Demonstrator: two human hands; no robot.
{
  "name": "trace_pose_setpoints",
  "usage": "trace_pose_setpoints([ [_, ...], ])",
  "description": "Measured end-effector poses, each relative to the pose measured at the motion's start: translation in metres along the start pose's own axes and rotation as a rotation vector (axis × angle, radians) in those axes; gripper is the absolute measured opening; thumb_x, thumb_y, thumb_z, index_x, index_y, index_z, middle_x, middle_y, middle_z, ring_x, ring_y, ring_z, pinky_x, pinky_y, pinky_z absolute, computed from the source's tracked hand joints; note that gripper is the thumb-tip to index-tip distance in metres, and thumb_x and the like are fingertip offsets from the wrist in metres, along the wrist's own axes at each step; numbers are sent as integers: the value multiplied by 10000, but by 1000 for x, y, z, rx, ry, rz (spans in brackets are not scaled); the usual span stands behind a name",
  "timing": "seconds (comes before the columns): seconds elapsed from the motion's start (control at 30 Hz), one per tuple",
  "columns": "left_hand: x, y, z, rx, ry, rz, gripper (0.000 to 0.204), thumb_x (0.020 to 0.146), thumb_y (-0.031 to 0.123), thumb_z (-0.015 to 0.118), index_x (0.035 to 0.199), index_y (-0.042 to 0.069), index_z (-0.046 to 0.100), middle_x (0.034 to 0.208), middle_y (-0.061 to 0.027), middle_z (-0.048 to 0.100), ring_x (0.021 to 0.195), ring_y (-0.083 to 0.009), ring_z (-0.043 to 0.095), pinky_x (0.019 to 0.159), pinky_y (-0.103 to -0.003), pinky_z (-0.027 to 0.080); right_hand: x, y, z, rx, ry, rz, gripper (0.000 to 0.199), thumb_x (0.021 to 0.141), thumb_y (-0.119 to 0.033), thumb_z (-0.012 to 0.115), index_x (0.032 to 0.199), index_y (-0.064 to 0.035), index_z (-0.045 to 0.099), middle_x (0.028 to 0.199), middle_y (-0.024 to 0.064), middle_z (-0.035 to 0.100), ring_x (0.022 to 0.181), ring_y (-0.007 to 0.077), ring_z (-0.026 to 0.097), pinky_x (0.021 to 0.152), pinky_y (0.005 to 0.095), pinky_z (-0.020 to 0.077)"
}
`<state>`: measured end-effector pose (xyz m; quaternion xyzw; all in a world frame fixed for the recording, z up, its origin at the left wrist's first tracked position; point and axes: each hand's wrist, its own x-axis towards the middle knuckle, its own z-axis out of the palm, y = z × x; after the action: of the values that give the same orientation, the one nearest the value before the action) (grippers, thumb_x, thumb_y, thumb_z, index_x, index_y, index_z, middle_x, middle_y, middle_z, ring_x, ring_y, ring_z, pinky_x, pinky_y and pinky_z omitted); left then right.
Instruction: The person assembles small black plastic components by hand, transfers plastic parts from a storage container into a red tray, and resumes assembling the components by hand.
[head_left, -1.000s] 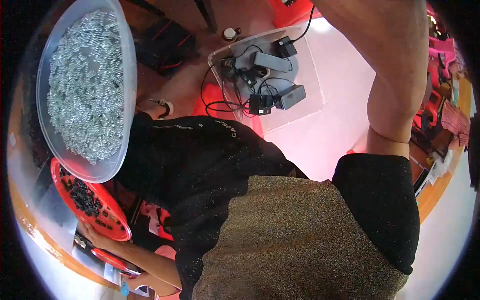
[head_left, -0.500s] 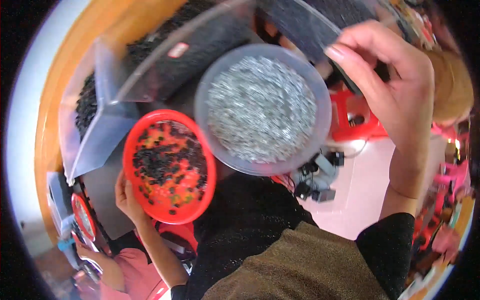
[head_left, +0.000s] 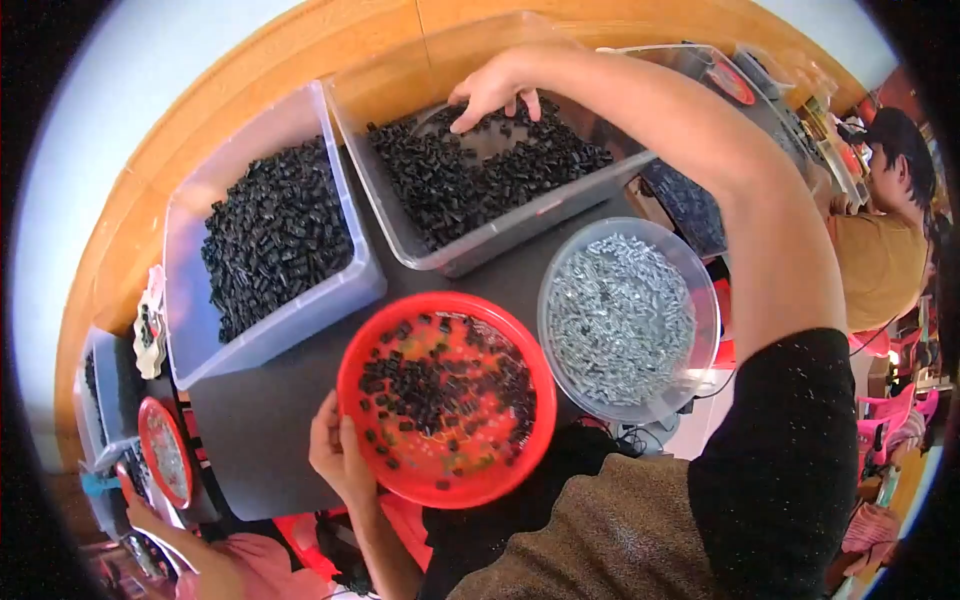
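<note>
My left hand [head_left: 343, 450] grips the left rim of a red basin [head_left: 360, 345], which holds scattered short black pieces over a patterned bottom. Across the table, my right hand [head_left: 495, 90] reaches into a large clear bin [head_left: 440, 262] of black pieces. Its thumb and fingers are spread apart above a thinly covered patch of the bin's floor, with nothing visible between them. Beside the red basin on the right is a round translucent tub [head_left: 707, 320] full of small clear, shiny pieces.
A second clear bin [head_left: 290, 340] heaped with black pieces stands at left on the dark table [head_left: 260, 440]. Another bin [head_left: 690, 205] is at the far right. Co-workers sit on both sides, one in pink sleeves [head_left: 260, 565] near a small red basin [head_left: 150, 410].
My right hand has gone from raised at the right, fingertips pinched, to inside the far clear bin. The whole view has swung, bringing both bins of black pieces into sight. My left hand stays at the basin.
</note>
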<state>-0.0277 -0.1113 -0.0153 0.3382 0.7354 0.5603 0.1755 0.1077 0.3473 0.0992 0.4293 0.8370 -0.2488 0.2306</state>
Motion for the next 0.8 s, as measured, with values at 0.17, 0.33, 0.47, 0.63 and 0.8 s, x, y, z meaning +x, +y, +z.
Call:
trace_pose_setpoints([
  [0.17, 0, 1, 2, -23, 28, -28, 334, 912, -40, 529, 1239, -54, 598, 1015, -53, 646, 807, -76, 611, 714, -206, 475, 45, -33, 30, -32, 89, -266, 824, 833, -597, 647, 1494, -204, 354, 1457, 139, 452, 1257, 338, 499, 903, 508, 507],
  [0.33, 0, -1, 0, -46, 15, -44, 332, 911, -40, 528, 1235, -52, 601, 1033, -55, 648, 787, -64, 603, 696, -204, 471, 26, -30, 28, -149, -291, -397, 834, 813, -621, 653, 1480, -197, 388, 1443, 141, 476, 1320, 324, 441, 960, 498, 458],
  [0.47, 1, -5, 2, -99, 25, -48, 332, 911, -39, 527, 1234, -49, 602, 1036, -59, 654, 767, -68, 605, 692, -208, 475, -9, 0, 20, -32, -219, -19, 957, 769, -676, 660, 1525, -223, 288, 1517, 147, 363, 1386, 335, 355, 986, 559, 449],
  [0.63, 2, -3, 2, -62, 11, -10, 333, 915, -39, 525, 1239, -51, 599, 1030, -63, 655, 772, -78, 607, 698, -212, 476, -29, -19, 51, 119, -123, 9, 1135, 685, -747, 682, 1555, -236, 162, 1553, 215, 209, 1421, 365, 285, 943, 631, 467],
  [0.8, 1, 2, 7, -45, 36, 3, 339, 918, -42, 527, 1251, -46, 596, 971, -37, 636, 767, -69, 599, 691, -203, 467, -19, -63, 91, -40, -3, -131, 956, 688, -516, 751, 1485, -163, 360, 1481, 245, 338, 1284, 391, 455, 974, 442, 478],
])
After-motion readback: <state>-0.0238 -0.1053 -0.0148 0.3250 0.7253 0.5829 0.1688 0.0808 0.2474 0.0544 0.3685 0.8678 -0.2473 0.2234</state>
